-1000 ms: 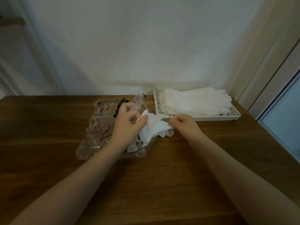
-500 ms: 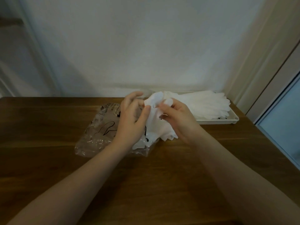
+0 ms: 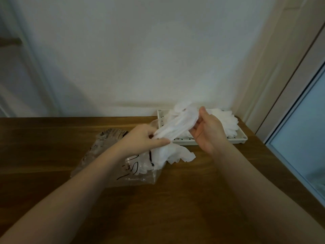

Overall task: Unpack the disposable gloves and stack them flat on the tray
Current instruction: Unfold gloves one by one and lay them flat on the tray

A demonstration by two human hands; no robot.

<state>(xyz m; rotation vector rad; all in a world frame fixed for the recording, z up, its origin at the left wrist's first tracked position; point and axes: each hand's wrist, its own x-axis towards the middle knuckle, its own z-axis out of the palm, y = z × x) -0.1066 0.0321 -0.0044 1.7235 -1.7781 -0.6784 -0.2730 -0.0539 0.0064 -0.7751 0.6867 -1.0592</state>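
Observation:
A thin white disposable glove (image 3: 177, 123) is stretched in the air between my hands, above the near left part of the tray. My left hand (image 3: 143, 138) pinches its lower end over the clear plastic package (image 3: 105, 143). My right hand (image 3: 207, 131) grips its upper end in front of the white perforated tray (image 3: 211, 141). A stack of white gloves (image 3: 226, 120) lies flat in the tray, partly hidden by my right hand. More loose gloves (image 3: 174, 154) spill from the package's open end onto the table.
The brown wooden table (image 3: 175, 199) stands against a white wall. The tray sits at the table's back right corner, close to the right edge. A door frame and a glass panel (image 3: 302, 141) are on the right.
Both hands lifted one glove out of the pile and pulled it apart lengthwise. My right hand rose toward the tray while the left stayed above the package.

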